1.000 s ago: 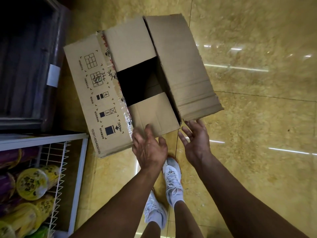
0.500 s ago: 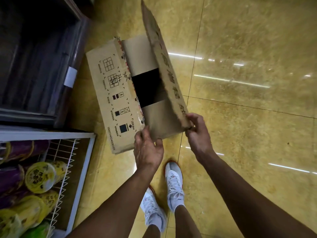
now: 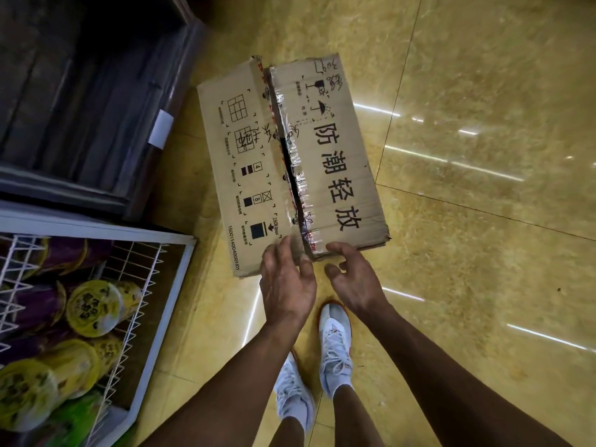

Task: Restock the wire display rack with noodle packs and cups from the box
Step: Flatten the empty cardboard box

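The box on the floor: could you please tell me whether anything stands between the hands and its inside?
Yes: the box's two top flaps lie folded shut over the opening, leaving only a narrow dark slit along the taped seam. The left hand and right hand touch their near ends; nothing else intervenes.

A glossy yellow-gold tiled floor [image 3: 467, 285] with thin dark grout lines carries a brown cardboard box [image 3: 335, 175], its flaps folded shut and printed with black characters. Left of it stand a dark wooden cabinet [image 3: 96, 108] and a white wire display rack [image 3: 161, 317]. Two white sneakers [image 3: 333, 343] stand near the box.
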Demonstrator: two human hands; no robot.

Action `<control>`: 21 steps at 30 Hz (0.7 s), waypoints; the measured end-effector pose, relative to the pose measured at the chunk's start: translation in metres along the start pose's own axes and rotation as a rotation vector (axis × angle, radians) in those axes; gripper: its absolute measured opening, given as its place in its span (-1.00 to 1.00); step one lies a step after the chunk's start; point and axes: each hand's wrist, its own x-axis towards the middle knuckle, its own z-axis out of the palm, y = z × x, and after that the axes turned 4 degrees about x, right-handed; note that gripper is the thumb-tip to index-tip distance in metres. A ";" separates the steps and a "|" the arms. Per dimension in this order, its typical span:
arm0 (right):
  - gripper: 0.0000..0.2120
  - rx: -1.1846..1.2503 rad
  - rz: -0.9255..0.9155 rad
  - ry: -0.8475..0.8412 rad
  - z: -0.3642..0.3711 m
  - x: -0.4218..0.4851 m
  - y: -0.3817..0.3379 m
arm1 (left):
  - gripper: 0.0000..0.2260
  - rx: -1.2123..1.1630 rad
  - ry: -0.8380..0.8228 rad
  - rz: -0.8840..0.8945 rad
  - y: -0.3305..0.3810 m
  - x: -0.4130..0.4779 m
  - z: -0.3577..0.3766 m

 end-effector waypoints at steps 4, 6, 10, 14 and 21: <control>-0.61 -0.040 -0.032 -0.023 -0.002 0.006 -0.011 | -0.52 -0.020 0.002 -0.016 0.005 0.004 -0.002; -0.61 -0.055 -0.060 -0.028 -0.006 0.011 -0.017 | -0.52 -0.036 0.004 -0.031 0.009 0.009 -0.003; -0.62 -0.077 -0.072 -0.027 -0.018 0.026 -0.027 | -0.47 -0.048 -0.009 -0.132 0.013 0.026 -0.008; -0.62 -0.114 -0.109 -0.029 -0.027 0.037 -0.036 | -0.44 -0.060 -0.014 -0.176 0.024 0.035 -0.011; -0.60 -0.257 -0.140 -0.090 -0.024 0.059 -0.053 | -0.28 0.005 0.010 -0.234 0.037 0.064 -0.011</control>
